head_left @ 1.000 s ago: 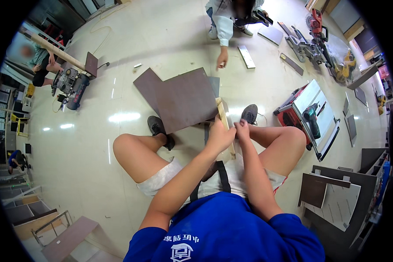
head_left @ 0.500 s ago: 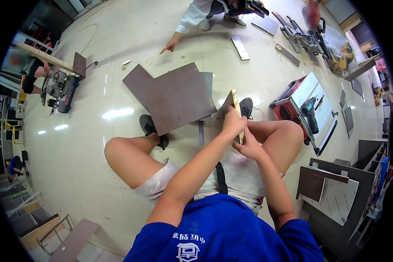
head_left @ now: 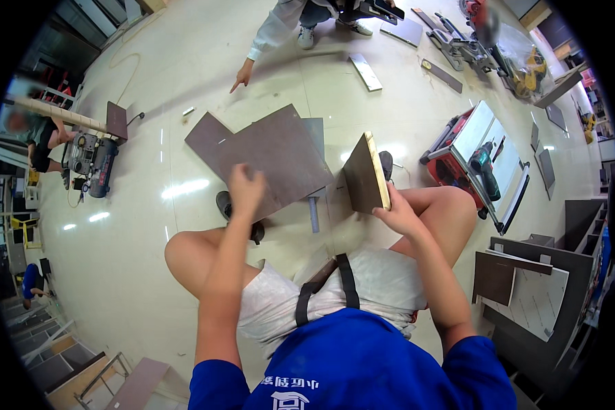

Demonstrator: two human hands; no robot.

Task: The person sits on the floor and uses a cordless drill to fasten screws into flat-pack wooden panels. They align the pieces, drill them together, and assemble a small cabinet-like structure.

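Observation:
My right hand grips the lower corner of a dark brown board with a pale raw edge. The board stands tilted on edge above my right shoe. My left hand, smeared by motion, is over a large brown panel on the floor between my feet; whether its fingers hold anything is not clear. A second brown panel shows from under the large one at the left, and a grey panel at the right. A narrow grey strip sticks out toward me.
At the right, a red table saw carries a green cordless drill. Dark panels stand at the lower right. Ahead, a person's hand points at the floor near a white strip. An air compressor stands far left.
My left hand has let go of the board and moved left over the large panel. The board has turned to show its brown face, still in my right hand.

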